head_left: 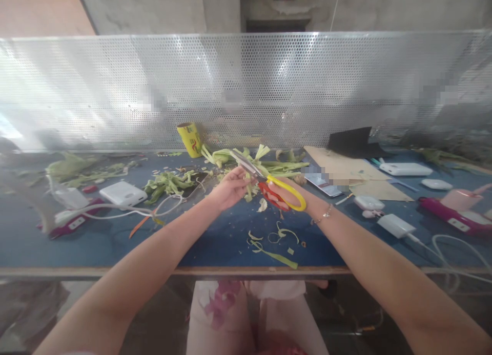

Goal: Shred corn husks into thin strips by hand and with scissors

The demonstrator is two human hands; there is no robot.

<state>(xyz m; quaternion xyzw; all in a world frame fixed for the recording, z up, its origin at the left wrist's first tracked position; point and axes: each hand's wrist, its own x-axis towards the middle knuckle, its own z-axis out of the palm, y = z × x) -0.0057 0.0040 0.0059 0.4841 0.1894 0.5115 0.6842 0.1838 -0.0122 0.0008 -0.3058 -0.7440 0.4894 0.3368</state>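
My right hand (283,192) is closed through the handles of a pair of scissors (251,167), one loop red and the other yellow. The blades point up and left, close above my left fingers. My left hand (231,189) pinches a pale green stalk (249,189), mostly hidden by the fingers and blades. Just beyond both hands lies a pile of leafy green stalks (282,166). A smaller heap of cut greens (169,185) rests left of my left hand. Thin green peelings (274,255) are scattered nearer the table edge.
A yellow cardboard tube (189,140) leans near the perforated metal divider (230,88). To the right are a phone (323,183), brown paper (342,165), chargers and a magenta power strip (453,217). A white power bank (123,194) and white cables (130,212) lie left.
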